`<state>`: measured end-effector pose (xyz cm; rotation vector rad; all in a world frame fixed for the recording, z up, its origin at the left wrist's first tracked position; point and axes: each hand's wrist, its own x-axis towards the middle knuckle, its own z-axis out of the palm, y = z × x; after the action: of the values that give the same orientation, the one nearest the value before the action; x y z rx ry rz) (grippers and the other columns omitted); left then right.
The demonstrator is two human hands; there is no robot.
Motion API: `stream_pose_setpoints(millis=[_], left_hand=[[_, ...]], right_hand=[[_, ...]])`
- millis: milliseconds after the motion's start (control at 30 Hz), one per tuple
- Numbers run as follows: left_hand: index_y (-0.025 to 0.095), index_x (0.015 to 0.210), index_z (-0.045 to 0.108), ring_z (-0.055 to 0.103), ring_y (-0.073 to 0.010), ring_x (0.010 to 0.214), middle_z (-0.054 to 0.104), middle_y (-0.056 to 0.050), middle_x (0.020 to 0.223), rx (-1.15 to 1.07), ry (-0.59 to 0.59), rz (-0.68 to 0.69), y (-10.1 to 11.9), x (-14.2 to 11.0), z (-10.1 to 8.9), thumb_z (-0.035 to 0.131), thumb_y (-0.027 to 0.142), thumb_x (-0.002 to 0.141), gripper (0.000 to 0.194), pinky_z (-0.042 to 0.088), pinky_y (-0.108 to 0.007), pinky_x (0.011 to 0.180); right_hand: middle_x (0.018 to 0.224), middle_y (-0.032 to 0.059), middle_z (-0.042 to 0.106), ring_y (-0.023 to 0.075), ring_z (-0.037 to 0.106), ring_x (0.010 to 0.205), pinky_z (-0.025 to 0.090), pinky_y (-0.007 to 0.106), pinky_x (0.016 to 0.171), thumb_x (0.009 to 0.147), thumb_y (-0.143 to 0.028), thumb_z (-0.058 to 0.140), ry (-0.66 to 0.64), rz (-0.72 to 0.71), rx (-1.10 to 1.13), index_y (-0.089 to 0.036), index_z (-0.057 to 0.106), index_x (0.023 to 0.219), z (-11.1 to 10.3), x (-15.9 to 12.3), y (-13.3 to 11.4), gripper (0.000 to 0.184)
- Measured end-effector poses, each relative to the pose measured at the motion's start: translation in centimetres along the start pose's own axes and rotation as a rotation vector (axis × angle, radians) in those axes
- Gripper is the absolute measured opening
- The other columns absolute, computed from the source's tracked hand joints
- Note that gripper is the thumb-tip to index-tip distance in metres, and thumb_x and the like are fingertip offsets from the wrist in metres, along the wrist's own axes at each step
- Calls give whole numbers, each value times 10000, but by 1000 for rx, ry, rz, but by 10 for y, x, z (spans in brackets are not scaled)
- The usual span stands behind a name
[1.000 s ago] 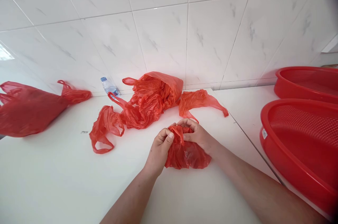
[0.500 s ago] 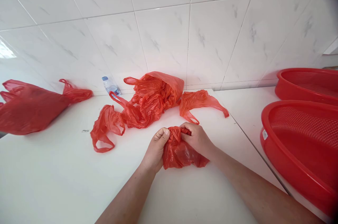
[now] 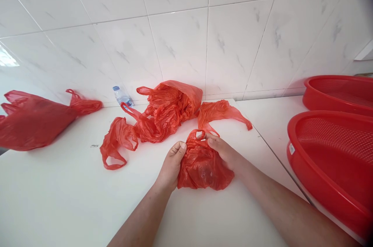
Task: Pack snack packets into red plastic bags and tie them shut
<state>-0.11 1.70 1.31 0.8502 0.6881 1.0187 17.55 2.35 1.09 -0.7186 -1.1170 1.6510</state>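
A small red plastic bag [image 3: 205, 169] rests on the white table between my hands, with something bulky inside that I cannot make out. My left hand [image 3: 173, 163] pinches the gathered top of the bag at its left side, thumb uppermost. At the upper right of the bag, my right hand [image 3: 220, 148] grips the plastic beside a handle loop that stands up at the top. Some of its fingers are hidden behind the bag. Just beyond lies a flat, empty-looking red bag [image 3: 220, 111], and a crumpled one [image 3: 118, 138] lies farther left.
A larger red bag stuffed with crumpled bags [image 3: 175, 103] leans near the tiled wall [image 3: 177, 49]. Beside it stands a small clear bottle [image 3: 122, 96]. A full red bag [image 3: 32, 122] sits far left. Two red plastic baskets [image 3: 300, 120] stand at the right, past a table seam.
My right hand has shifted slightly right and opened out from the bag's top. A handle loop now stands up, and the bag looks fuller and wider. My left hand keeps its pinch.
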Motion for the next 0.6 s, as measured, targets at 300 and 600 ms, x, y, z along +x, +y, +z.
stream_pose_setpoints(millis=[300,600], left_hand=[[183,733,435,456,-71,609,491,46,702,109,38,119,-1,1,-3,564,404,846,280,387,-188,601],[179,711,438,367,-75,582,417,52,649,428,70,210,-4,1,-4,548,413,845,291,347,-199,563]], right_hand=[[873,48,687,193,643,809,477,372,818,723,-276,715,-12,135,57,-160,665,919,-5,-1,1,234],[507,-41,489,95,468,475,398,240,514,779,-273,644,10,181,320,-170,623,691,-3,2,4,137]])
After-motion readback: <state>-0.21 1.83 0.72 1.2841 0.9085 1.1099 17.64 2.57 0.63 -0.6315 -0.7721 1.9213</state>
